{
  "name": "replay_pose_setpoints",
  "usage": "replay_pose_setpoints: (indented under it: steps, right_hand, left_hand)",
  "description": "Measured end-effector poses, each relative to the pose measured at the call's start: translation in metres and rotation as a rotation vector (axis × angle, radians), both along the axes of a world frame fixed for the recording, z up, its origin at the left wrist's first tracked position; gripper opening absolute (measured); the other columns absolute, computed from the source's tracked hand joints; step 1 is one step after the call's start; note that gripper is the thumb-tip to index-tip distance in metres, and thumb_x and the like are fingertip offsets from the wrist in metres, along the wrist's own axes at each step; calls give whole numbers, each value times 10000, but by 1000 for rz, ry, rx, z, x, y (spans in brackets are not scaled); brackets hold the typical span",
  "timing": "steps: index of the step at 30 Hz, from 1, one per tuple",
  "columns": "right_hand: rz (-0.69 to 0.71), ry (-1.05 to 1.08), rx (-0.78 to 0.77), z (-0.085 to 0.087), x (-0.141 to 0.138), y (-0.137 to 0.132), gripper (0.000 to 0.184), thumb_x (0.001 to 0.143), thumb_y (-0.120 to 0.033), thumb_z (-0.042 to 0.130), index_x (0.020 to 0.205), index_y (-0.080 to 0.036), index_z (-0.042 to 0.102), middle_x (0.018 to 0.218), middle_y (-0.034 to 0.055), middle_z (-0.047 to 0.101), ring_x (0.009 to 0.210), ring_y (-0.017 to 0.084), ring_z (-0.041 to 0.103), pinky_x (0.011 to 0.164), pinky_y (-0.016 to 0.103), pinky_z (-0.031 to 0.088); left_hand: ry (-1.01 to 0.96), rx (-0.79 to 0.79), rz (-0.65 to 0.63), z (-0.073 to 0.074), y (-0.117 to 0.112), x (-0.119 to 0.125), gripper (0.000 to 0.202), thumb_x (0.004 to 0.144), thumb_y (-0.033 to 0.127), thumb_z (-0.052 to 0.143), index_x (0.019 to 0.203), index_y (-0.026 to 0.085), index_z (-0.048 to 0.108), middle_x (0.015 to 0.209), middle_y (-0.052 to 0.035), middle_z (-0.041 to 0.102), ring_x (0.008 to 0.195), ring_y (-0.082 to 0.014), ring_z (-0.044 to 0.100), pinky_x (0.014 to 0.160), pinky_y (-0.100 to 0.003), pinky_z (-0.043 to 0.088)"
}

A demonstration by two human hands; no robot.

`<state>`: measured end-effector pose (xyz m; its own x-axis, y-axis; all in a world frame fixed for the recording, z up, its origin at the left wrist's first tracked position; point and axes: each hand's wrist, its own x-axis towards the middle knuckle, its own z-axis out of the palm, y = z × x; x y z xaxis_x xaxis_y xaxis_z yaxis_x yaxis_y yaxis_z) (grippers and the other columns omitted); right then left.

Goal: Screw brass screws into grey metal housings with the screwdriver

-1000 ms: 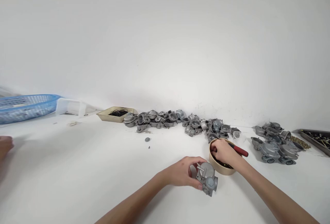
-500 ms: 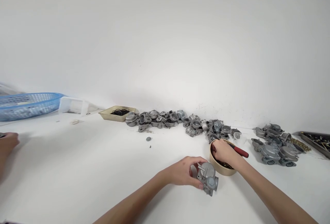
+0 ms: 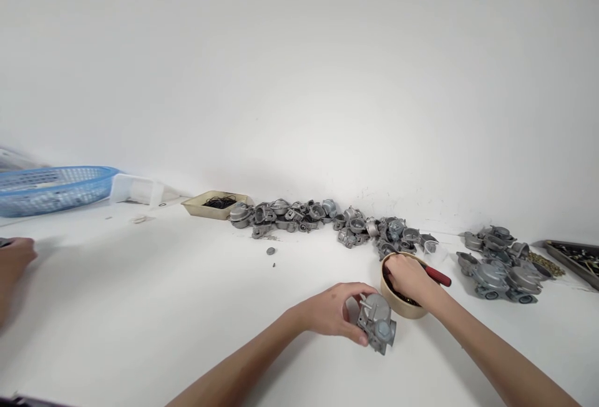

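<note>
Your left hand point(image 3: 334, 312) clamps the casting point(image 3: 375, 319) well short of the worktop's point(image 3: 187, 294) far edge, beside the tub point(image 3: 408, 311), likely for short reaches; your right hand point(image 3: 408, 274) dips inside, fingertips hidden, grip unclear.

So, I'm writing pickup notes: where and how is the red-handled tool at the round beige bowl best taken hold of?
Probably around the slim handle of the red-handled tool, from above and the right: it projects past the right rim of the round beige bowl, its end free. The right hand, inside the bowl, and its wrist crowd the handle's near side.
</note>
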<state>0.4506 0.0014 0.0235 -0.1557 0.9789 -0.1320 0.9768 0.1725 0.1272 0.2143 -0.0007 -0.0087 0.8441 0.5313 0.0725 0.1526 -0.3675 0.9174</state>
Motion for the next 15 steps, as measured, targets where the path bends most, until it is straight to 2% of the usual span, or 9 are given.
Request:
replay_pose_setpoints:
  steps: [5, 9, 12, 15]
  right_hand:
    - [-14, -15, -36, 6, -6, 4, 244, 1042, -337, 695, 1177, -134, 686, 1147, 90, 704, 982, 224, 712, 873, 407, 618]
    - [-3, 36, -10, 11, -4, 0, 192, 1041, -319, 694, 1085, -132, 700, 1074, 65, 716, 953, 212, 712, 879, 407, 607]
    - [-8, 130, 54, 19, 0, -8, 106, 1042, -168, 624, 1008, -110, 706, 1059, 106, 717, 961, 231, 700, 856, 376, 568]
    - [-18, 287, 123, 35, 3, -18, 200, 1010, -78, 524, 941, -120, 708, 1041, 156, 720, 952, 257, 689, 795, 337, 505]
  left_hand:
    - [2, -8, -17, -2, 2, -2, 837, 627, 558, 960, 1358, 272, 668, 1356, -99, 649, 1210, -321, 602, 825, -325, 592]
    - [115, -25, -28, 1, 4, -5, 1089, 533, 546, 1013, 1498, 345, 551, 1526, -101, 536, 1323, -360, 538, 851, -339, 580]
    - [176, -25, -54, 7, 6, -12, 1271, 501, 522, 1031, 1597, 402, 399, 1656, -101, 389, 1381, -379, 499, 829, -337, 573]
    - [162, 7, -32, 12, 8, -19, 1286, 521, 543, 1019, 1616, 397, 360, 1668, -113, 373, 1379, -381, 505, 910, -394, 555]
